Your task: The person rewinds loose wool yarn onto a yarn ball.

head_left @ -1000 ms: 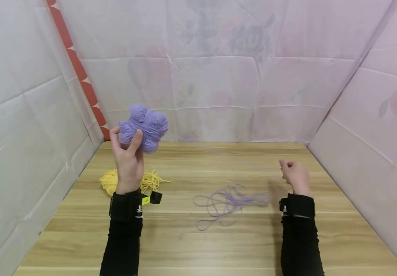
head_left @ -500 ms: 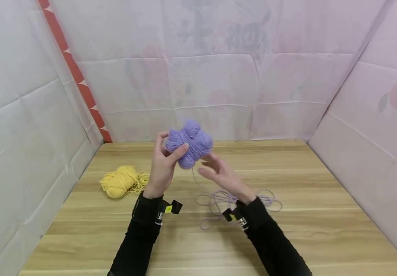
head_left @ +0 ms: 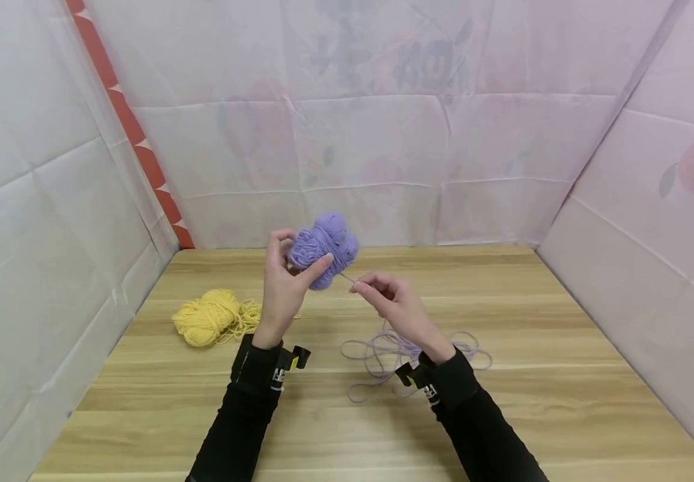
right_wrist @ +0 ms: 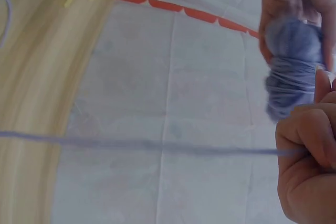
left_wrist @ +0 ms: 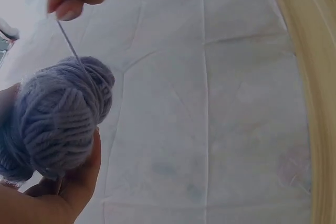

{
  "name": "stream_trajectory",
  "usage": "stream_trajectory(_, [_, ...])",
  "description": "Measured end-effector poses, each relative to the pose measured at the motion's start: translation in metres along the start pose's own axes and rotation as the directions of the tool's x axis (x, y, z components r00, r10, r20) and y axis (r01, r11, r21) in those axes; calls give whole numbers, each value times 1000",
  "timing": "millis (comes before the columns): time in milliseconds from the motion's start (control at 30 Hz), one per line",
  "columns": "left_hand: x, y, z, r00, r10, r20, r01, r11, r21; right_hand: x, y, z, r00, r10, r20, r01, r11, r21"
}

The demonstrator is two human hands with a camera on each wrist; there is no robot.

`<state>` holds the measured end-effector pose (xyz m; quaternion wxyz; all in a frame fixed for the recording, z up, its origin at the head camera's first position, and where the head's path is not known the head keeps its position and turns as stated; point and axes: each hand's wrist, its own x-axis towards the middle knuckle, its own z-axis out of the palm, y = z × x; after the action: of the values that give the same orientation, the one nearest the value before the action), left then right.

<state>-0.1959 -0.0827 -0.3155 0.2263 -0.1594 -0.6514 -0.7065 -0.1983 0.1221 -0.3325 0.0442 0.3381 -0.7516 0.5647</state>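
Note:
A purple ball of yarn (head_left: 329,244) is held up above the table by my left hand (head_left: 283,288), thumb across its front and fingers behind it. To its right, my right hand (head_left: 398,304) pinches the yarn strand (head_left: 349,278) that runs off the ball. The left wrist view shows this strand (left_wrist: 68,40) stretched straight between the ball (left_wrist: 60,119) and the pinching fingers. In the right wrist view the strand (right_wrist: 157,147) also trails from the hand back toward the table. Loose loops of purple yarn (head_left: 377,355) lie below, partly hidden by the right hand and wrist.
A yellow ball of yarn (head_left: 208,318) with loose ends rests on the left of the wooden table (head_left: 335,428). Pale cloth walls (head_left: 371,147) stand behind and on both sides, with a red strip (head_left: 136,137) at the back left corner.
My left hand has carried the purple ball to the right and slightly lower. My right hand has come in from the far right, reached toward the ball open, and now pinches the strand near it.

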Motion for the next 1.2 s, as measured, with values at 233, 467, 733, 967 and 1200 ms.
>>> stream_trajectory(233, [1,-6,3,992,88,86,-105,967,232,-3,-12,-11,999,-34,-20,33,999,-24])
stream_trajectory(467, [0,-9,0,949,117,292,-225,903,367,-6,-18,-19,997,-28,-68,26,999,-26])
stream_trajectory(733, [-1,-10,1,868,53,493,-272,882,384,-6,-21,-28,991,-45,-125,43,999,-24])
stream_trajectory(967, [-2,-6,1,763,17,646,-272,915,297,-5,-19,-33,988,-42,-149,41,999,-8])
stream_trajectory(1200, [-4,0,-2,678,-9,735,-128,983,131,-6,-15,-34,993,1,-119,0,1000,12])
